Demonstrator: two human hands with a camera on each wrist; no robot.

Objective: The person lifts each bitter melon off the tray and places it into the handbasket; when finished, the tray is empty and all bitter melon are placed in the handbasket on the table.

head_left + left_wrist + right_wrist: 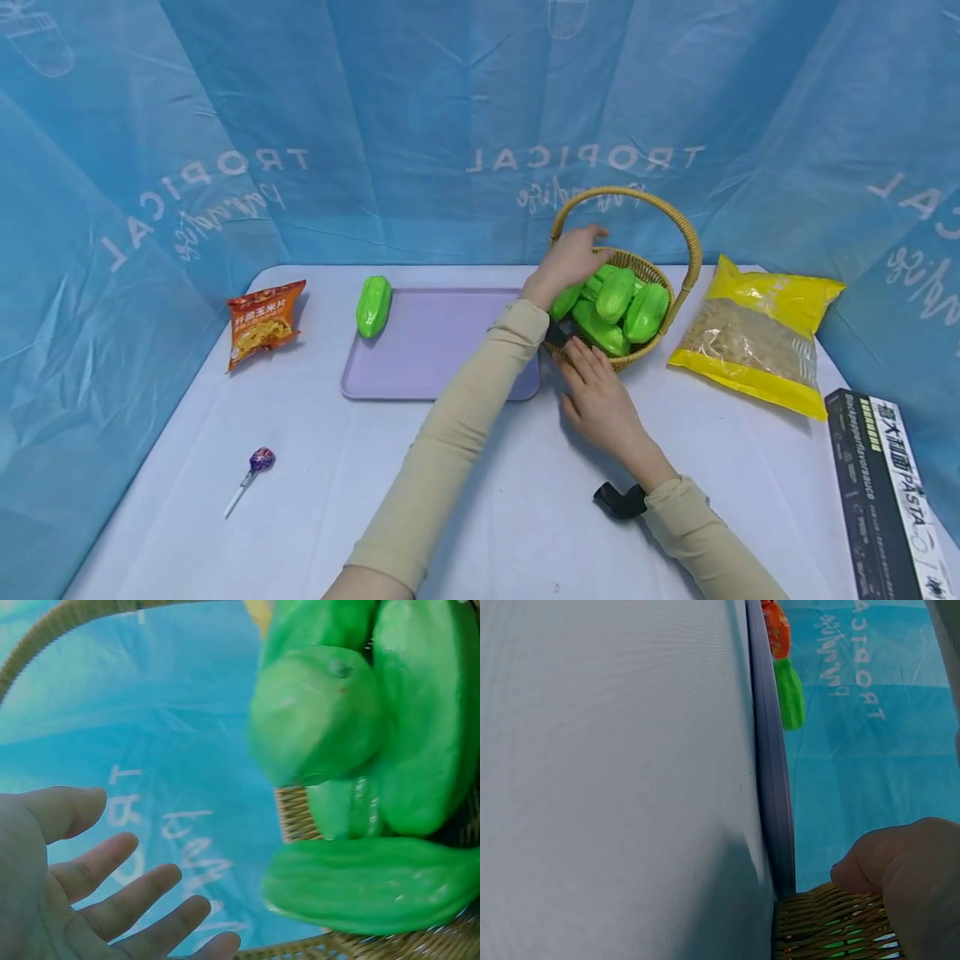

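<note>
Shiny green oblong fruits [615,295] with ribbed skin fill a wicker basket [691,242] with a tall arched handle. My left hand [572,262] reaches in over the basket's left side, beneath the handle. In the left wrist view its fingers [142,900] are spread beside the fruits, holding nothing. At the basket's front left, my right hand [606,410] rests straight fingers against the wicker. The right wrist view shows its thumb [866,859] at the basket's edge. One more green fruit [373,307] lies on the left end of a flat purple tray [442,342].
An orange snack bag [265,322] and a lollipop [252,475] lie on the left of the white table. To the right are a yellow bag of pasta [757,333] and a black pasta box [885,492]. Blue printed curtains [405,125] enclose the table.
</note>
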